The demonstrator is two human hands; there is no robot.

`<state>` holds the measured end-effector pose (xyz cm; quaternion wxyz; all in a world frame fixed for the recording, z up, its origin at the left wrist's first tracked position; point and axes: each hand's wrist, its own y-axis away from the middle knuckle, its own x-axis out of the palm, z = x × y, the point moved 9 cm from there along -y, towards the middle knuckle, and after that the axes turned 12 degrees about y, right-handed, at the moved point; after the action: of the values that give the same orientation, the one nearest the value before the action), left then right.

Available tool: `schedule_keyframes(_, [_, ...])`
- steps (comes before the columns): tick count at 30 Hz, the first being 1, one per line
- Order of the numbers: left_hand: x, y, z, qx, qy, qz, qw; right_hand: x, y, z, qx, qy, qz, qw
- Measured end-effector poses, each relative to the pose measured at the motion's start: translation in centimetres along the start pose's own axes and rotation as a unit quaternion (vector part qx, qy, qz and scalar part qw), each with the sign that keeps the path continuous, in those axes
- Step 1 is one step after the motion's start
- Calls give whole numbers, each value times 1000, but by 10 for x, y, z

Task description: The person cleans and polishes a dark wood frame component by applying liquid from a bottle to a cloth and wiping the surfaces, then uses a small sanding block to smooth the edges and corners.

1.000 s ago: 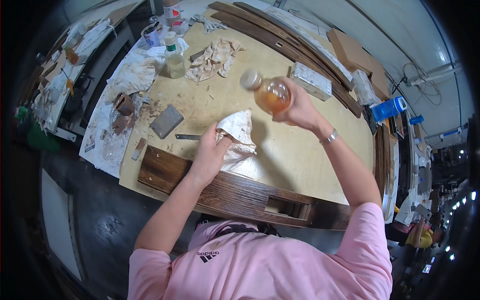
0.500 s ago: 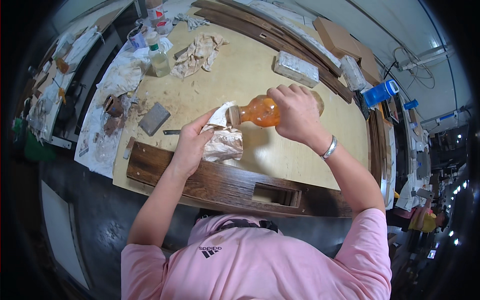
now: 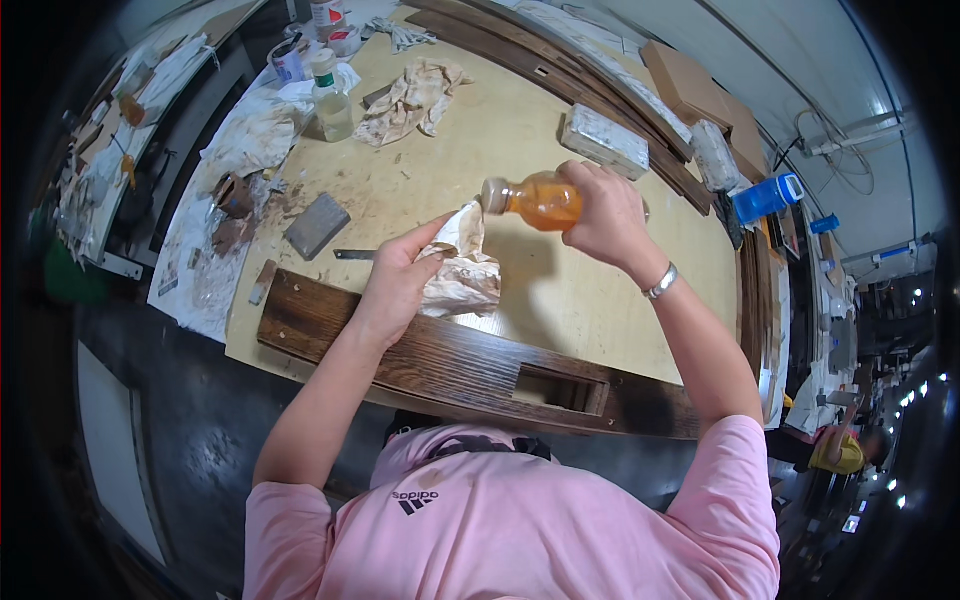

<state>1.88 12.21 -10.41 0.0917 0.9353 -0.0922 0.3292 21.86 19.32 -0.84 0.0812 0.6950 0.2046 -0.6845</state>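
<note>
A dark wooden beam (image 3: 460,345) lies along the near edge of the pale tabletop (image 3: 640,310). Above it, the left hand (image 3: 400,275) pinches a stained cloth (image 3: 462,285) and the right hand (image 3: 612,215) wraps firmly round a sideways-tipped bottle (image 3: 548,200) of amber liquid, its neck just beside the cloth's tip. Beyond, a clear bottle (image 3: 334,115) of pale liquid stands upright near a crumpled rag (image 3: 415,100); dark slats (image 3: 560,80) line the far edge.

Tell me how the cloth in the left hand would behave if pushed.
The cloth would likely fold rather than resist, judging by its creases. It looks thin, so probably light for its size. Only one side seems gripped by the left hand, so the free part may swing.
</note>
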Motion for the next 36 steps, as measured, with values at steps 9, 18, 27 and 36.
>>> schedule_keyframes(9, [5, 2, 0, -14, 5, -3, 1000, 139, -72, -65, 188, -501, -25, 844])
schedule_keyframes(18, [12, -2, 0, 4, -66, 8, 998, 201, -69, -106, 249, -393, -25, 885])
schedule_keyframes(27, [-43, 105, -179, 363, -81, -146, 917, 28, 134, -14, -10, -199, 159, 967])
schedule_keyframes(36, [88, 135, -34, 254, -662, 63, 703, 14, 235, 22, 0, -70, 137, 988])
